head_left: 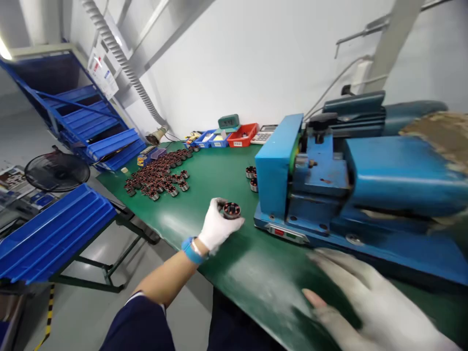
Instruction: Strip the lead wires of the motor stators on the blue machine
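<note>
My left hand (218, 225), in a white glove with a blue wristband, is closed around a small round copper-wound stator (231, 210) just above the green mat (219, 170). It hovers a short way left of the blue press machine (351, 185). My right hand (369, 302), also gloved and blurred, lies near the mat's front edge with its fingers spread and nothing in it, just in front of the machine's base.
A heap of several similar stators (157, 178) lies at the far left of the mat. A few more stators (251, 176) sit beside the machine. Blue and red bins (228, 137), a timer and a calculator (263, 133) line the back. Blue racks and a fan (56, 170) stand left.
</note>
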A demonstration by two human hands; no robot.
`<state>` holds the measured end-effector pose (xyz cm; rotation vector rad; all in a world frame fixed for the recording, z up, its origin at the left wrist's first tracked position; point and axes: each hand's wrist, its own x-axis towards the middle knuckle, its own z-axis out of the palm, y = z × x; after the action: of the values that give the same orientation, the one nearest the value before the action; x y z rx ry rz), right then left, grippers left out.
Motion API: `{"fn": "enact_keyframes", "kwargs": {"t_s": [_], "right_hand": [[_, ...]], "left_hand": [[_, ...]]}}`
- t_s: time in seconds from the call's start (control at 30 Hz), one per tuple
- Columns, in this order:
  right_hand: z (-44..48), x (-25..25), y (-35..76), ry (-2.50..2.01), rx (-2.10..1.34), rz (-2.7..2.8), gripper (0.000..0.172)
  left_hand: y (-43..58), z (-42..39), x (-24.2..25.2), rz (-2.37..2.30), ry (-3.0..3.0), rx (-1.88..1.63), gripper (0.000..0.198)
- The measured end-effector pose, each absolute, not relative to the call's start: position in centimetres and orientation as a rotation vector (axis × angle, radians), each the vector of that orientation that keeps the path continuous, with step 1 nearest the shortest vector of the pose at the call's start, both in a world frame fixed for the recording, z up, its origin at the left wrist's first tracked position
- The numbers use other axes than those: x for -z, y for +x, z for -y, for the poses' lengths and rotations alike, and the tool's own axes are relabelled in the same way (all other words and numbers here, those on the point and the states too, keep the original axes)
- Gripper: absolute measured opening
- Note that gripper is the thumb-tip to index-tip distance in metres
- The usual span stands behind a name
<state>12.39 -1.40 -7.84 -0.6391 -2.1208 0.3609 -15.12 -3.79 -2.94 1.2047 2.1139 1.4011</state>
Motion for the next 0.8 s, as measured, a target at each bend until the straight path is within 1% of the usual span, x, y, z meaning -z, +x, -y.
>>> {"fn": "enact_keyframes", "kwargs": {"t_s": [0.03, 0.07, 0.13, 0.17, 0.2, 0.27, 0.3, 0.37, 0.43, 0.5, 0.63, 0.73, 0.8], "right_hand": [[2.0, 6.9, 11.8, -0.625, -0.314, 2.147, 0.047], [2.5, 6.1, 11.2, -0.648, -0.291, 2.141, 0.05], [3.2, 4.7, 10.6, -0.661, -0.285, 2.138, 0.053], [3.2, 4.2, 10.5, -0.653, -0.275, 2.123, 0.051], [3.1, 3.8, 10.6, -0.637, -0.258, 2.116, 0.045], [2.6, 3.4, 11.3, -0.641, -0.208, 2.121, 0.027], [2.3, 3.3, 11.8, -0.684, -0.19, 2.133, 0.022], [1.9, 3.2, 12.9, -0.803, -0.206, 2.166, 0.024], [1.9, 3.1, 13.8, -0.869, -0.282, 2.192, 0.028], [2.2, 3.1, 14.2, -0.863, -0.4, 2.215, 0.029], [2.1, 2.4, 15.2, -0.862, -0.755, 2.25, 0.03], [1.0, 1.4, 16.6, -0.972, -1.016, 2.091, 0.038], [0.2, 0.9, 17.4, -1.101, -1.043, 1.923, 0.041]], "left_hand": [[-14.2, 5.1, 2.5, -2.047, 1.239, -1.362, 0.068], [-13.0, 6.1, 2.0, -1.967, 1.288, -1.282, 0.07], [-10.4, 7.5, 1.5, -1.816, 1.385, -1.132, 0.061], [-9.1, 7.8, 1.3, -1.755, 1.425, -1.081, 0.055], [-8.0, 7.8, 1.3, -1.699, 1.463, -1.046, 0.052], [-6.1, 7.5, 1.4, -1.597, 1.524, -1.008, 0.05], [-5.4, 7.1, 1.4, -1.546, 1.54, -0.997, 0.05], [-4.5, 6.5, 1.3, -1.458, 1.528, -0.973, 0.053], [-4.0, 6.0, 1.0, -1.408, 1.451, -0.963, 0.053], [-3.8, 5.8, 0.5, -1.402, 1.367, -0.936, 0.048], [-4.3, 5.7, -0.6, -1.476, 1.327, -0.887, 0.046], [-4.9, 5.4, -1.1, -1.549, 1.403, -0.887, 0.046], [-5.1, 5.1, -1.2, -1.617, 1.47, -0.94, 0.044]]}}
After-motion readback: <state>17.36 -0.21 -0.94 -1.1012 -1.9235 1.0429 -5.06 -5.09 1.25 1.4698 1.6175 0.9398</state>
